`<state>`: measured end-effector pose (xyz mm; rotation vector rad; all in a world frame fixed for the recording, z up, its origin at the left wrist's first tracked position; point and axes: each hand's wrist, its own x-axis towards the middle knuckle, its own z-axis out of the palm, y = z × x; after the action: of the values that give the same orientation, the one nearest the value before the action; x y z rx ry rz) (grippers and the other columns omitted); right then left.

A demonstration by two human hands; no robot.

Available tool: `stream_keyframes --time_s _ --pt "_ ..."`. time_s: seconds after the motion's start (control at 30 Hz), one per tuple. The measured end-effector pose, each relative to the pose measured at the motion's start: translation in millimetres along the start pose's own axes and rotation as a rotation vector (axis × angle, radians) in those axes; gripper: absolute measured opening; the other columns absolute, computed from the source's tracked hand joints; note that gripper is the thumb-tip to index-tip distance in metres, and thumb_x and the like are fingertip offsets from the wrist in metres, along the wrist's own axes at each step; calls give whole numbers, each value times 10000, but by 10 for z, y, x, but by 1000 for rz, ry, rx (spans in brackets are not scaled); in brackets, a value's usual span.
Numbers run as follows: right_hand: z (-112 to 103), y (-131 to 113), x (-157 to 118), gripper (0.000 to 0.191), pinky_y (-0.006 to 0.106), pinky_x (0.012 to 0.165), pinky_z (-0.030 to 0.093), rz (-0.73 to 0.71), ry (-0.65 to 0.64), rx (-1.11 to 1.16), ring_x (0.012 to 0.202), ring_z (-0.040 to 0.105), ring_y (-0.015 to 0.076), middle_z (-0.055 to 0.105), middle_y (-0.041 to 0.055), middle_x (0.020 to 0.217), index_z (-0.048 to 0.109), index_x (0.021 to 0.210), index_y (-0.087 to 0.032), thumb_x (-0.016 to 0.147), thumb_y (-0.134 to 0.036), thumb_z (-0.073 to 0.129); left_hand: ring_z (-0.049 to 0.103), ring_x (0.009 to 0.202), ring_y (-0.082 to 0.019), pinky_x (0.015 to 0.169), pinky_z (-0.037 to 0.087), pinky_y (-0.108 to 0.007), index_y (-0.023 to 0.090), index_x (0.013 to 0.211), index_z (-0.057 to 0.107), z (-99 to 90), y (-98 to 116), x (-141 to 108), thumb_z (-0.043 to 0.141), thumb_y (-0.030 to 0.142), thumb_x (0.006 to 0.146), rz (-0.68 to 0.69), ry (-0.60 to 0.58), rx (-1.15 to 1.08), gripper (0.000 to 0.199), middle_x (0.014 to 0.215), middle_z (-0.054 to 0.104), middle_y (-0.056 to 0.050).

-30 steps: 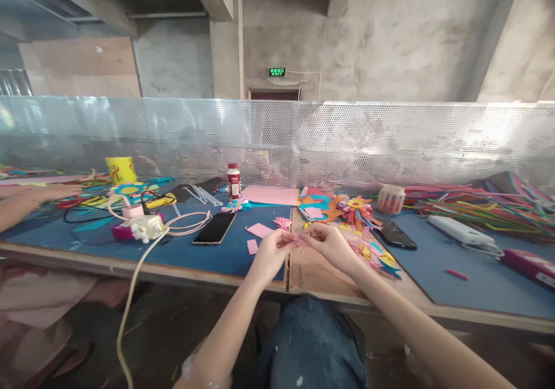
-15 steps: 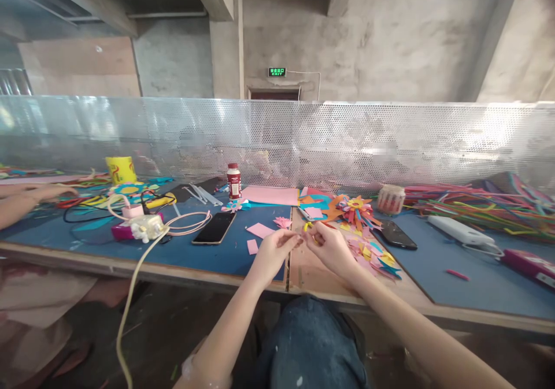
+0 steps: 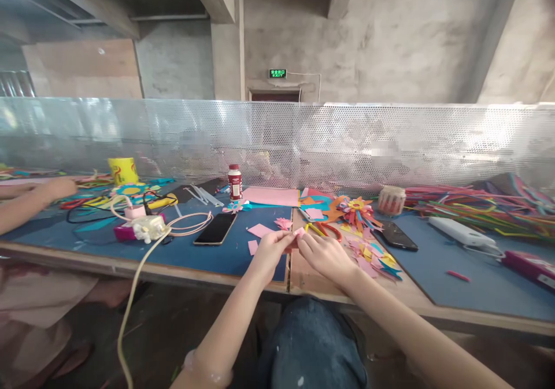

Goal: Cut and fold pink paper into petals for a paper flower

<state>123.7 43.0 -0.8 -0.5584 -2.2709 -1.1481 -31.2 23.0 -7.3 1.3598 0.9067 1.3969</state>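
My left hand point(image 3: 269, 254) and my right hand point(image 3: 326, 257) meet fingertip to fingertip over the wooden strip of the bench. Both are closed in a pinch around a small piece of pink paper point(image 3: 299, 232), mostly covered by the fingers. Just beyond my right hand lies a pair of scissors with yellow and orange-red handles point(image 3: 332, 230). A pink paper flower point(image 3: 283, 223) sits beyond my left hand, with a pink paper sheet point(image 3: 260, 230) beside it. Cut scraps of pink, yellow and blue paper point(image 3: 373, 254) are strewn right of my right hand.
A black phone point(image 3: 215, 229) and a power strip with cables point(image 3: 145, 228) are on the left. Behind stand a red bottle point(image 3: 235, 182) and a multicoloured paper flower point(image 3: 356, 208). At right are another phone point(image 3: 396, 236) and a white device point(image 3: 460, 231). A co-worker's hand point(image 3: 60, 188) works far left.
My right hand has turned palm down and come closer to my left fingertips. The scissors' handles, earlier largely hidden by my right hand, now show on the bench. The co-worker's hand has shifted slightly.
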Motion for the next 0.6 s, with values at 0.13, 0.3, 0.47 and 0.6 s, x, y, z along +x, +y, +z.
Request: stream_keyframes --time_s 0.13,0.3,0.47,0.6 --pt "23 -18 -13 200 238 484 346 100 31 148 617 563 140 600 50 703 546 980 -115 855 -150 395 608 801 -173 714 435 -253 118 871 672 -11 -6 9 635 356 697 2 85 -69 296 838 684 -79" --pt "46 77 -19 229 227 550 380 613 79 592 619 545 128 612 34 713 574 977 -157 850 -264 417 626 742 -167 710 446 -265 112 800 658 21 28 -3 638 291 685 -49 116 -47 214 773 691 -77" --pt "54 207 7 276 245 566 392 816 -43 1070 631 519 136 610 34 716 642 852 -154 798 -376 487 622 731 -166 728 461 -283 117 756 641 28 7 -6 632 276 684 -9 68 46 175 753 683 -64" --pt "-42 242 30 238 229 581 375 819 -117 1326 644 509 116 611 25 727 647 755 -142 764 -355 541 611 733 -152 738 458 -275 121 765 629 22 -11 -1 601 264 705 5 41 69 157 756 670 -51"
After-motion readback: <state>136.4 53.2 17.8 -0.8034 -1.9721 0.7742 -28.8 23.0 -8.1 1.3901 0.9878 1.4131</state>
